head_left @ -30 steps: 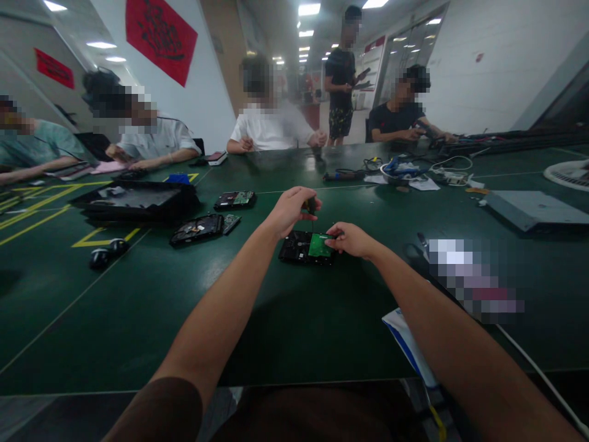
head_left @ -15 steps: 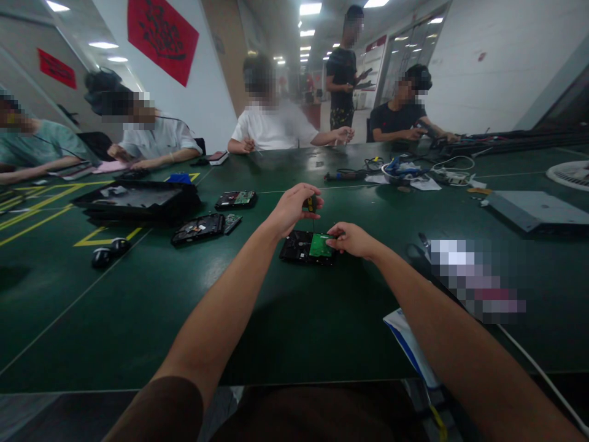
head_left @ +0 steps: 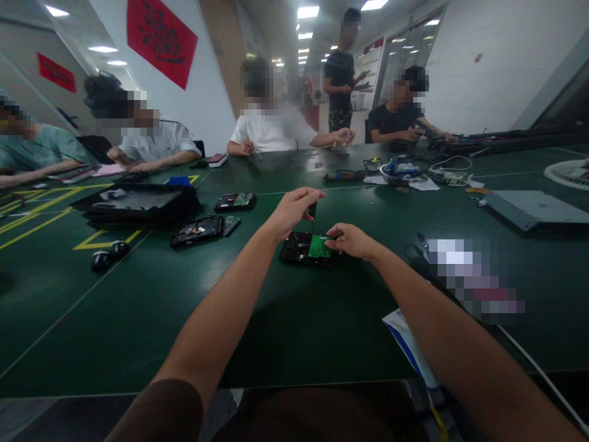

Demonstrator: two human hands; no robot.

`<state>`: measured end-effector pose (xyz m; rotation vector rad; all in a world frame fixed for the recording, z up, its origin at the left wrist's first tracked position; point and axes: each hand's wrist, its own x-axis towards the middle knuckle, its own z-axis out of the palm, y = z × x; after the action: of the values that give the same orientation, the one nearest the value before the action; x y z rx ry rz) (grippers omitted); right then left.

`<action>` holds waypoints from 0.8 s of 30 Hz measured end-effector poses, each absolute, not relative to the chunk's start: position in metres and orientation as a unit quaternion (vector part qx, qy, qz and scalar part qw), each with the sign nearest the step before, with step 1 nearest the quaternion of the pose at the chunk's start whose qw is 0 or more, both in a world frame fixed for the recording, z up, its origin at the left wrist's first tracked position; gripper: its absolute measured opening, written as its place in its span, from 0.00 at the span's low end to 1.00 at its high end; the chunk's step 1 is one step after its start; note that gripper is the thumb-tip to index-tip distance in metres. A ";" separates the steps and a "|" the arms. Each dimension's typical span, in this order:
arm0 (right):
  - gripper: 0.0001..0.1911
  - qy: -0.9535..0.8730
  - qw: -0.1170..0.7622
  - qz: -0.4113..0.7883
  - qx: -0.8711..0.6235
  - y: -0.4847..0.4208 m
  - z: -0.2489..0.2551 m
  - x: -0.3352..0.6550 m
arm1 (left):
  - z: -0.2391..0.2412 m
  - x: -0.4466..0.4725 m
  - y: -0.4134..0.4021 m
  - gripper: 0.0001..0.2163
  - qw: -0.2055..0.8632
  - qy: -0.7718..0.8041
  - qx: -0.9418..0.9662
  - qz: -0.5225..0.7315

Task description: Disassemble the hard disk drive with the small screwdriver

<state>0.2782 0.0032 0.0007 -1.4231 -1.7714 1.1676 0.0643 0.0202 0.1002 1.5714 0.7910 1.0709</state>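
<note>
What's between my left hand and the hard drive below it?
In the head view, only the screwdriver: its thin shaft runs from the left hand down to the green circuit board on the hard drive.

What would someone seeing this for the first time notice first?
Mid-table, the left hand grips a small dark-handled screwdriver upright over a black hard drive with a green circuit board, while the right hand rests on its right edge. Next, the big red diamond-shaped banner on the white wall, upper left.
</note>
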 end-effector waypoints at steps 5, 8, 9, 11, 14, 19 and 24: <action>0.16 -0.666 0.293 0.434 -0.531 0.004 -0.001 0.279 | 0.100 0.067 0.019 0.07 0.562 0.327 0.602 0.463; 0.17 -0.666 0.290 0.430 -0.535 0.004 -0.002 0.279 | 0.101 0.069 0.018 0.05 0.587 0.330 0.566 0.476; 0.17 -0.666 0.290 0.430 -0.536 0.005 -0.002 0.280 | 0.101 0.069 0.018 0.04 0.591 0.329 0.560 0.478; 0.17 -0.665 0.290 0.431 -0.537 0.005 -0.002 0.280 | 0.101 0.069 0.018 0.04 0.594 0.325 0.557 0.481; 0.16 -0.667 0.290 0.431 -0.534 0.005 -0.003 0.280 | 0.101 0.070 0.019 0.05 0.592 0.321 0.562 0.480; 0.15 -0.667 0.292 0.429 -0.534 0.005 -0.003 0.280 | 0.099 0.070 0.019 0.09 0.558 0.323 0.601 0.473; 0.15 -0.665 0.289 0.436 -0.533 0.003 0.001 0.279 | 0.101 0.068 0.017 0.09 0.519 0.335 0.638 0.459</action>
<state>0.2788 0.0033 0.0005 -1.4238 -1.7742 1.1628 0.0683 0.0175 0.1006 1.5301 0.8036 1.1012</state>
